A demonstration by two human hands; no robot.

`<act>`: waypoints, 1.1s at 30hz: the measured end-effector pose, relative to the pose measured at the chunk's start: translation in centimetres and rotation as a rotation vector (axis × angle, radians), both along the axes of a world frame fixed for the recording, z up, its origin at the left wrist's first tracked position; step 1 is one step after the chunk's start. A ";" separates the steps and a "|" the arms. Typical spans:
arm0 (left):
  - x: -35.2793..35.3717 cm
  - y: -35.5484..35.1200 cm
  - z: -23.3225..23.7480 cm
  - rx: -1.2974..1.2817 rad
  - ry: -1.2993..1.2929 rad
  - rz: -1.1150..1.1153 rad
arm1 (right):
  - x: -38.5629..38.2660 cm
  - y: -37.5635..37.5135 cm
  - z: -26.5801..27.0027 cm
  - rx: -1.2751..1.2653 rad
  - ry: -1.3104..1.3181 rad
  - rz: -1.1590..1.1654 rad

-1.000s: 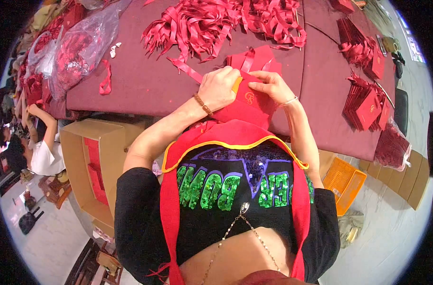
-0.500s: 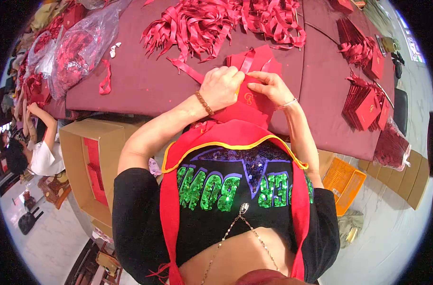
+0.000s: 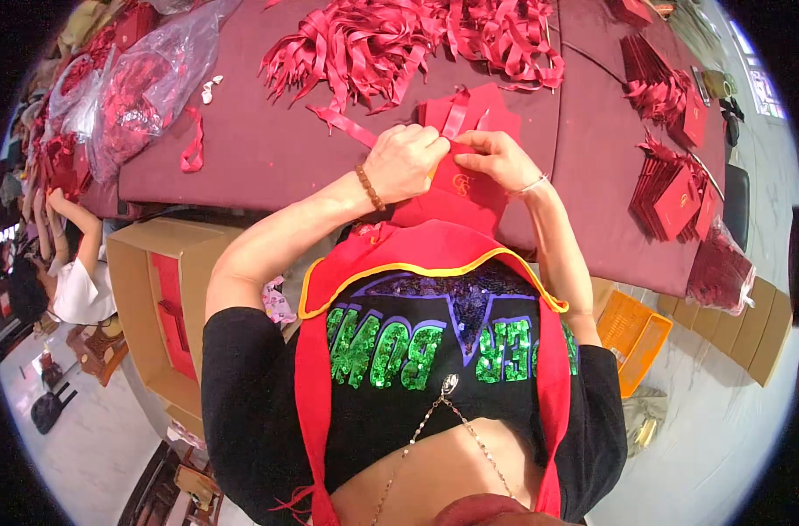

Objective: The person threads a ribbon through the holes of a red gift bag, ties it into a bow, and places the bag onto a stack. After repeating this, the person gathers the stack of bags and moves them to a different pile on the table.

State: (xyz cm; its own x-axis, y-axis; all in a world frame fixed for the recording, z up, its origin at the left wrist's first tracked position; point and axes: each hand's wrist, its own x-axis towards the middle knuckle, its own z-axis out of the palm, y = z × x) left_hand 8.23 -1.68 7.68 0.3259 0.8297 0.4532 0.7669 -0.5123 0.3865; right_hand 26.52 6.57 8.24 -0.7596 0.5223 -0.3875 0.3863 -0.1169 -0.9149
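Observation:
A red card or flat paper bag (image 3: 461,206) with a gold emblem lies at the table edge in front of me, over more red pieces. My left hand (image 3: 406,160), with a beaded bracelet, is curled closed at its left side on a red ribbon (image 3: 351,130) whose tail trails left. My right hand (image 3: 497,161) pinches at the upper part of the card, thumb and forefinger close to the left fingertips. A shiny ribbon strip (image 3: 457,114) rises above the fingers. What exactly lies between the fingertips is partly hidden.
A heap of red ribbons (image 3: 355,53) lies at the far side of the maroon tablecloth (image 3: 276,167). Stacked red cards (image 3: 671,206) sit right. A cardboard box (image 3: 176,324), an orange crate (image 3: 634,344) and plastic bags (image 3: 158,88) stand around. Another person (image 3: 79,263) works left.
My left hand has shifted very slightly, and its forearm has moved a little left. Both hands stay at the same spot on the card. The view has barely moved.

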 end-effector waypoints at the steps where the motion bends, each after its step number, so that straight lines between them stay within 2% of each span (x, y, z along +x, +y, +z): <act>1: 0.0 0.0 0.1 0.017 0.034 0.005 | 0.0 -0.1 0.1 0.006 0.000 -0.022; 5: 0.1 0.1 0.3 0.023 0.021 -0.028 | 0.1 -0.4 0.2 -0.027 0.020 -0.056; 11: 0.6 -0.2 0.7 0.064 0.180 -0.058 | 0.2 -0.9 0.6 -0.006 0.042 -0.083; 14: 0.7 0.0 0.1 -0.035 -0.028 0.040 | 0.6 -0.8 0.0 -0.049 0.053 -0.119; 15: 0.8 0.0 -0.1 -0.032 -0.025 0.038 | 0.5 -0.7 -0.1 -0.046 0.055 -0.121; 18: 1.3 -0.4 -0.3 -0.024 -0.062 0.078 | 0.6 -1.1 -0.2 -0.014 0.036 -0.141; 20: 1.4 -0.5 0.0 0.048 0.080 0.065 | 0.5 -1.2 -0.2 0.129 -0.007 -0.108; 25: 1.9 -0.8 -0.3 0.102 0.167 0.019 | 0.4 -1.6 -0.5 0.251 -0.025 -0.125; 28: 1.7 -0.5 -0.7 0.037 0.117 -0.013 | 0.4 -1.1 -0.8 0.246 -0.046 -0.119; 30: 1.3 -0.3 -0.4 -0.091 -0.062 0.074 | 0.5 -0.6 -0.8 0.214 -0.057 -0.138; 31: 1.1 -0.3 -0.2 -0.200 -0.169 0.095 | 0.4 -0.5 -0.4 0.103 -0.025 -0.126; 32: 0.9 -0.1 -0.4 -0.203 -0.170 0.090 | 0.5 -0.4 -0.3 -0.009 0.009 -0.113; 33: 0.6 0.1 -0.5 -0.273 -0.194 0.098 | 0.6 -0.4 -0.4 -0.010 0.009 -0.116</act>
